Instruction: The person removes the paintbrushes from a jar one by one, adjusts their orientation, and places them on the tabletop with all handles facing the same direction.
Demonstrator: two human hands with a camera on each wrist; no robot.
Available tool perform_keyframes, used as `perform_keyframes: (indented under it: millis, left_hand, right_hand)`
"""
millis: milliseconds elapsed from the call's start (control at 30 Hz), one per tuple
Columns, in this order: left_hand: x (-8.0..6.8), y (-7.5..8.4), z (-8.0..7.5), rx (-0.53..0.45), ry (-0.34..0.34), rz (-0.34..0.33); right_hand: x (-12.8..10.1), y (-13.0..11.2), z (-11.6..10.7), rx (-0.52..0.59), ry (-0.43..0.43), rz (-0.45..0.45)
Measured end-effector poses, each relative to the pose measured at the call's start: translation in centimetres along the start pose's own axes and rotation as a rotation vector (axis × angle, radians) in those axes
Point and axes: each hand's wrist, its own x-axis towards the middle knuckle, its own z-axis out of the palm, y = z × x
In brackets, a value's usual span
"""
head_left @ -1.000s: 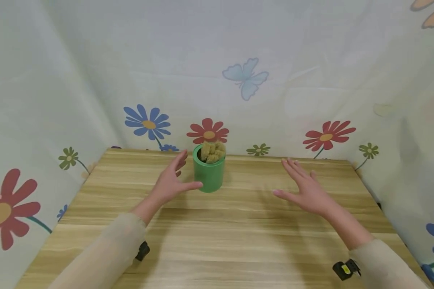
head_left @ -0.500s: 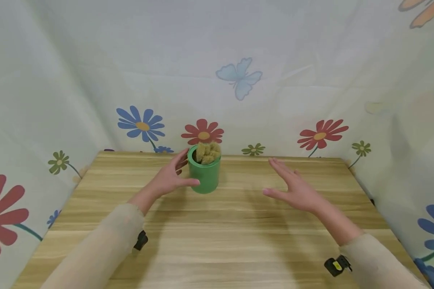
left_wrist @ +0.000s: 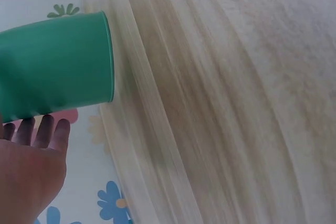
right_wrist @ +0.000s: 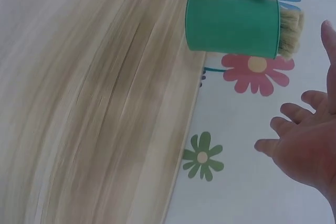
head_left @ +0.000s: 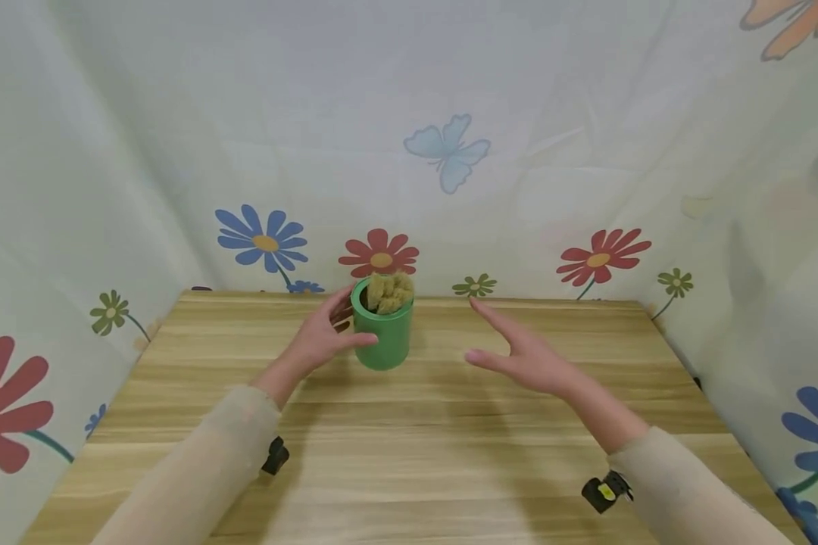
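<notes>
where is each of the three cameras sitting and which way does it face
Head: worn on the head, facing forward and down at the wooden table, both hands and sleeves showing.
Left wrist: on the left wrist, facing the green cup; left hand shows.
Right wrist: on the right wrist, facing the cup; right hand shows.
All share the cup.

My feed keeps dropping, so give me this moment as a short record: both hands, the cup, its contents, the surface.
left hand: open, fingers straight, thumb against the near side of the green cup; fingers reach round its far side
right hand: open, off to the cup's right, apart from it, above the table
green cup: upright on the wooden table, near the back edge
contents: yellowish sponge-like lumps showing above the rim
backdrop: pale flower-print cloth on three sides
</notes>
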Motion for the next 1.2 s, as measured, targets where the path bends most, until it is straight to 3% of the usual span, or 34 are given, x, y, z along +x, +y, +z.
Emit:
perform_keyframes:
  millis: [267,600,1200]
  left_hand:
    - [0.5,0.0,0.2,-0.001,0.017,-0.007]
    - [1.0,-0.4,-0.2,-0.031,0.018,0.011]
    - [1.3,-0.3,0.0,-0.012,0.024,0.027]
  right_hand:
    - [1.5,-1.1,0.7,0.139,-0.06,-0.023]
    - [3.8,-1.8,1.6,0.398,-0.064,-0.03]
    - [7.3,-2.6,3.3,0.469,0.055,-0.024]
